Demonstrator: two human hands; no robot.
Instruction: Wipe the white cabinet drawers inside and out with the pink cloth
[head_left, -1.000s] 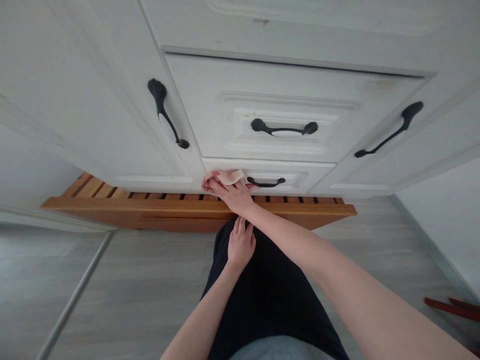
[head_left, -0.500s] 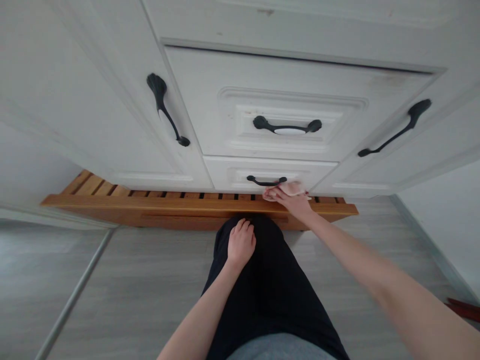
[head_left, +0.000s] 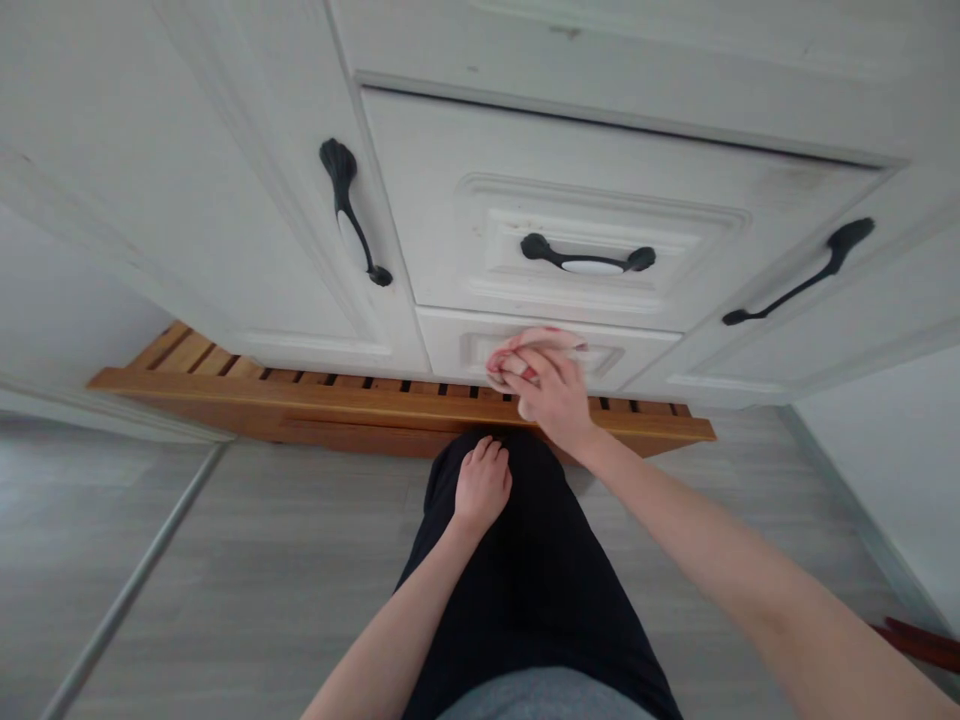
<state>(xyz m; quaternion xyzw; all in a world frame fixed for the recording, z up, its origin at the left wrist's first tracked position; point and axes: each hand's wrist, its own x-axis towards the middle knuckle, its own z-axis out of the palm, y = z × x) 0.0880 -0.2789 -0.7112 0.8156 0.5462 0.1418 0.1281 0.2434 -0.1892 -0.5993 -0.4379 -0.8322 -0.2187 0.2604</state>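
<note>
At the foot of a white cabinet (head_left: 247, 150), a pink-and-white cloth (head_left: 547, 338) is grasped by the right hand (head_left: 553, 398) against the lowest drawer (head_left: 446, 342), which is partly covered. The left hand (head_left: 484, 485) is rested, loosely unclenched, on dark trousers (head_left: 517, 600), separated from the cabinet by a slatted wooden platform (head_left: 225, 393).
</note>
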